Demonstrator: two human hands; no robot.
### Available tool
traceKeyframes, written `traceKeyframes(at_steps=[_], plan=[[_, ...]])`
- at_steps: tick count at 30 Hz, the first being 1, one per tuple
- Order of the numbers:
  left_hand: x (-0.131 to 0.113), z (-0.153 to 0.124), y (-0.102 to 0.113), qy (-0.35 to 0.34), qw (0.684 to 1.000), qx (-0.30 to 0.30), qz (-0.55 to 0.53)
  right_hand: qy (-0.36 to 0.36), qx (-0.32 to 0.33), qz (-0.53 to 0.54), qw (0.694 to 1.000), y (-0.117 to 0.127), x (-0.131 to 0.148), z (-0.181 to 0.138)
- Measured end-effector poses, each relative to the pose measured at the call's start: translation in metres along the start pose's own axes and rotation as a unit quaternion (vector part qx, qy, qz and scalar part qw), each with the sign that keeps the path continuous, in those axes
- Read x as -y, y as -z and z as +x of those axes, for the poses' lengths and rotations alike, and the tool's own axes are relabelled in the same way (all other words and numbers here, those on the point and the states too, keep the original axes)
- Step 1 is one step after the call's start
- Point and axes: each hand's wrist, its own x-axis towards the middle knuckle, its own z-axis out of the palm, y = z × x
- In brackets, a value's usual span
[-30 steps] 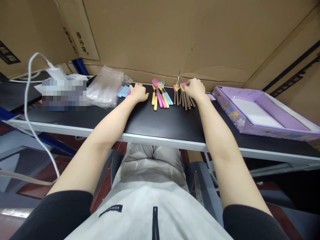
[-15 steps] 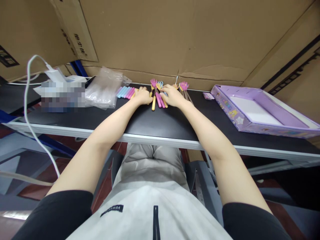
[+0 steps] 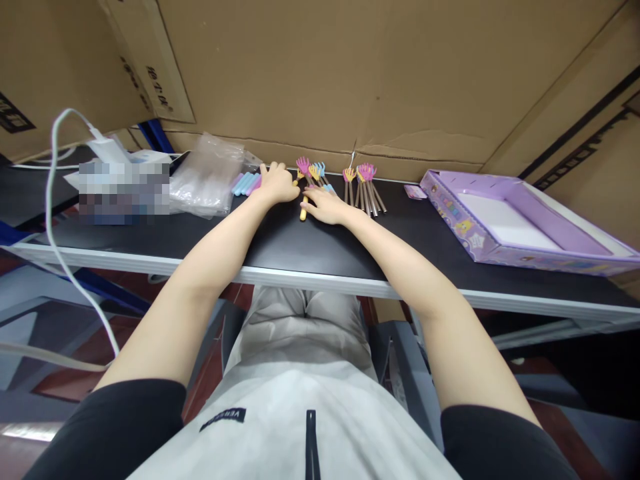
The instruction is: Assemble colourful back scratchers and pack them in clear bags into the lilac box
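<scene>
Several back scratchers (image 3: 314,173) lie upper-centre, partly under the right hand (image 3: 325,207), beside the left hand (image 3: 276,184); both grips unclear.

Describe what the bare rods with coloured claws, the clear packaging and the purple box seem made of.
Rods: probably metal, given their slim shape and brownish sheen. Clear packaging: thin, glossy plastic film, see-through, creased and catching highlights. Purple box: likely printed cardboard, perhaps coated, judging by its thin folded walls and printed pictures.
</scene>
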Motion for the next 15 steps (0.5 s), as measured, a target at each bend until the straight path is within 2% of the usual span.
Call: traceKeyframes(at_steps=[10, 15], plan=[[-0.012, -0.018, 0.025, 0.044, 0.997, -0.056, -0.026, -0.058, -0.025, 0.017, 0.998, 0.002, 0.015, -0.006], [-0.008, -0.017, 0.037, 0.092, 0.986, -0.123, -0.059, -0.079, -0.029, 0.021, 0.996, 0.003, 0.018, -0.006]])
